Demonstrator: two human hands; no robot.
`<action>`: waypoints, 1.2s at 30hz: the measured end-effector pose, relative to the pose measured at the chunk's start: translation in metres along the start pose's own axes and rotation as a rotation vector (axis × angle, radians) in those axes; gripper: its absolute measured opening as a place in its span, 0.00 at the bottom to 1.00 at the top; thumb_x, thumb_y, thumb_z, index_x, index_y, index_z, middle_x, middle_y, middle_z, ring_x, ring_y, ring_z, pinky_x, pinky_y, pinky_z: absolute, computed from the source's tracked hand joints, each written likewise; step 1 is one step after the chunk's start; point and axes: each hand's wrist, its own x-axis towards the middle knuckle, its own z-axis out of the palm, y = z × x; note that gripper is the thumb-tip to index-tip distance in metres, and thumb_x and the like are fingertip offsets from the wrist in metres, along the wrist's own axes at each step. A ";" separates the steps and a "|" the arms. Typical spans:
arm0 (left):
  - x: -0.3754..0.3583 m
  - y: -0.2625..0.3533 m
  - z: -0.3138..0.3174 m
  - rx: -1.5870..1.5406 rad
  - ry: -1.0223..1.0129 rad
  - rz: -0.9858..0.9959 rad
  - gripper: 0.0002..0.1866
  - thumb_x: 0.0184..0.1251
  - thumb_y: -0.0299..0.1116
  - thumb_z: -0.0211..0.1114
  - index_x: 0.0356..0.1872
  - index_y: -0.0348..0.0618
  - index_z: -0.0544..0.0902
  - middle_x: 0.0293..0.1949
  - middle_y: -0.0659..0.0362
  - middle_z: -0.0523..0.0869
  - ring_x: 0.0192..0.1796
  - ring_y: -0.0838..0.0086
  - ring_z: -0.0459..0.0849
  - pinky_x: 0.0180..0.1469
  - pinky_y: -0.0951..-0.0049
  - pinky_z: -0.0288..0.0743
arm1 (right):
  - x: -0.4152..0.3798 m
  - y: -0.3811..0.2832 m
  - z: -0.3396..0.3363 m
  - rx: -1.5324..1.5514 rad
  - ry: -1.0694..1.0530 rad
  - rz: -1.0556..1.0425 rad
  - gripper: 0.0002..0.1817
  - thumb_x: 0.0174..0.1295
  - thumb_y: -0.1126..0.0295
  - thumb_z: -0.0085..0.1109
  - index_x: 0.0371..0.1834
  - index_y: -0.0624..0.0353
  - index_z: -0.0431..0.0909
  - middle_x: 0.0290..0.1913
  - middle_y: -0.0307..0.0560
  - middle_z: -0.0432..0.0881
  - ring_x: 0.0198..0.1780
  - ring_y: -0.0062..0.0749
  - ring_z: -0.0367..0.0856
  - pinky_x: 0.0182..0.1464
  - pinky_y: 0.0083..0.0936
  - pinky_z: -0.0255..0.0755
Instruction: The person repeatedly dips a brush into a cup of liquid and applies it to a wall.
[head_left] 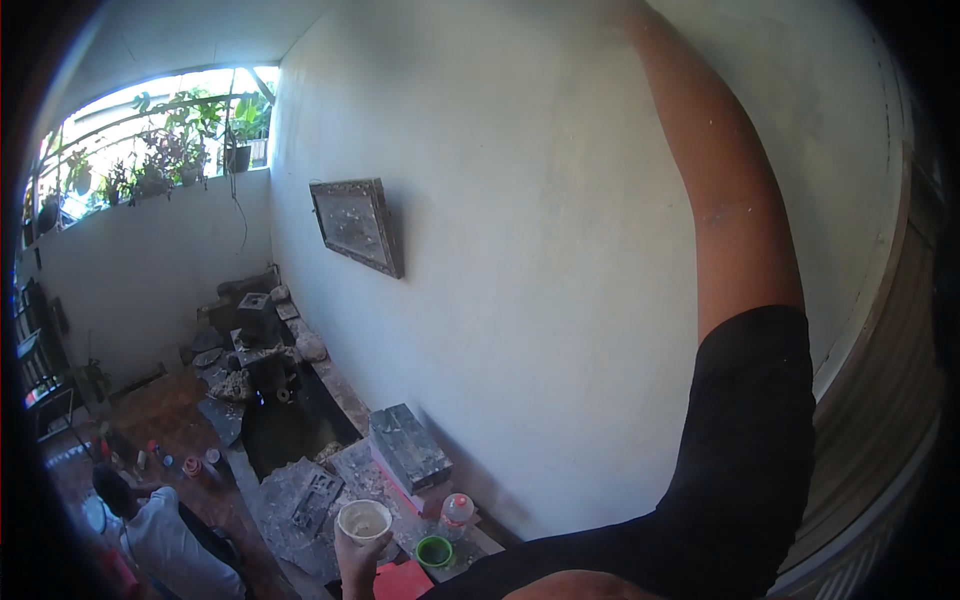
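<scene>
My left hand (357, 562) is wrapped round a small whitish tub (347, 522) at the bottom centre, its open top facing up with pale material inside. My right arm, in a black sleeve, stretches up along the white wall (500, 250). At the top edge my right hand (622, 14) is a dark blur, and its fingers and anything in them cannot be made out. Beside the tub stand a green container (434, 551) and a clear plastic bottle or jar with a pinkish lid (457, 510).
A framed panel (355, 226) hangs tilted on the wall. Below are a stone-edged pond (290, 430), a grey slab-topped block (410, 446) and loose stones. Another person (180, 540) sits or crouches at lower left near several small containers. Potted plants (165, 155) line the opening.
</scene>
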 end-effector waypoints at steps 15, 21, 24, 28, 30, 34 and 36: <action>-0.005 -0.012 0.008 0.024 -0.047 -0.097 0.37 0.43 0.26 0.78 0.59 0.38 0.73 0.50 0.55 0.83 0.51 0.68 0.84 0.55 0.66 0.77 | -0.064 0.048 0.143 -0.454 0.033 -0.735 0.16 0.68 0.56 0.58 0.41 0.55 0.89 0.42 0.56 0.88 0.47 0.49 0.86 0.55 0.42 0.78; -0.011 -0.004 0.019 0.095 -0.134 -0.106 0.32 0.44 0.25 0.76 0.56 0.37 0.74 0.46 0.55 0.84 0.46 0.70 0.85 0.47 0.69 0.80 | -0.192 -0.011 0.189 -0.442 -0.385 -0.908 0.14 0.68 0.64 0.52 0.43 0.50 0.90 0.41 0.50 0.90 0.44 0.47 0.88 0.51 0.40 0.81; -0.017 -0.003 0.019 0.083 -0.180 -0.173 0.35 0.43 0.26 0.77 0.58 0.38 0.74 0.49 0.55 0.83 0.47 0.70 0.84 0.50 0.69 0.77 | -0.256 -0.024 0.229 -0.219 -0.438 -0.864 0.15 0.68 0.62 0.51 0.37 0.55 0.88 0.38 0.55 0.89 0.43 0.48 0.89 0.47 0.43 0.81; -0.018 -0.018 0.018 0.008 -0.199 -0.059 0.31 0.45 0.25 0.75 0.55 0.37 0.75 0.42 0.56 0.85 0.35 0.74 0.85 0.32 0.77 0.78 | -0.277 -0.032 0.232 -0.128 -0.488 -0.785 0.17 0.70 0.60 0.53 0.39 0.63 0.84 0.34 0.60 0.87 0.37 0.55 0.88 0.44 0.46 0.81; -0.021 -0.024 0.014 0.024 -0.230 -0.082 0.35 0.44 0.28 0.78 0.57 0.38 0.74 0.44 0.55 0.84 0.42 0.72 0.86 0.39 0.74 0.80 | -0.220 -0.009 0.228 -0.079 -0.439 -0.694 0.15 0.67 0.61 0.57 0.42 0.63 0.85 0.39 0.58 0.88 0.37 0.51 0.88 0.42 0.43 0.81; -0.009 -0.056 0.008 0.057 -0.236 -0.079 0.37 0.43 0.29 0.80 0.59 0.38 0.72 0.50 0.54 0.83 0.51 0.69 0.84 0.54 0.68 0.79 | -0.096 0.029 0.144 0.166 -0.511 -0.023 0.21 0.64 0.55 0.65 0.53 0.57 0.78 0.28 0.52 0.86 0.22 0.36 0.84 0.23 0.37 0.75; -0.008 -0.062 0.010 0.020 -0.216 -0.121 0.38 0.43 0.29 0.80 0.59 0.38 0.72 0.51 0.54 0.82 0.53 0.68 0.84 0.57 0.66 0.77 | -0.047 0.044 0.107 -0.009 -0.362 0.012 0.18 0.67 0.55 0.63 0.52 0.54 0.79 0.34 0.52 0.87 0.29 0.40 0.87 0.28 0.38 0.78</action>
